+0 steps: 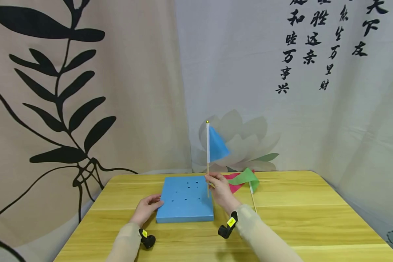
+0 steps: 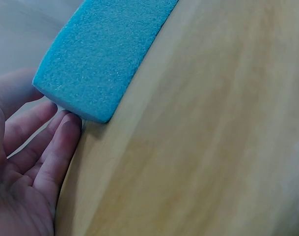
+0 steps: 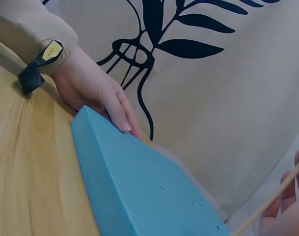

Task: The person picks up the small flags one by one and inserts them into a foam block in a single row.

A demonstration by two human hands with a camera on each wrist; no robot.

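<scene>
The right hand [image 1: 220,189] is pinching an upright blue flag [image 1: 216,145] (thin wooden stick) over the hole-dotted blue foam block [image 1: 186,199]; the left hand [image 1: 145,209], fingers straight, is steadying its edge.

Black Chinese calligraphy [image 1: 327,43], including 和, 万 and 天下, stands on the backdrop [image 1: 249,72].

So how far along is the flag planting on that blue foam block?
No flag stands in the blue foam block unaided; its holes look empty. In hand: the right hand pinches the blue flag by its stick, upright, its lower end at the block's right side, while the left hand rests against the left edge. Left: the green flag and red flag lie on the table behind.
</scene>
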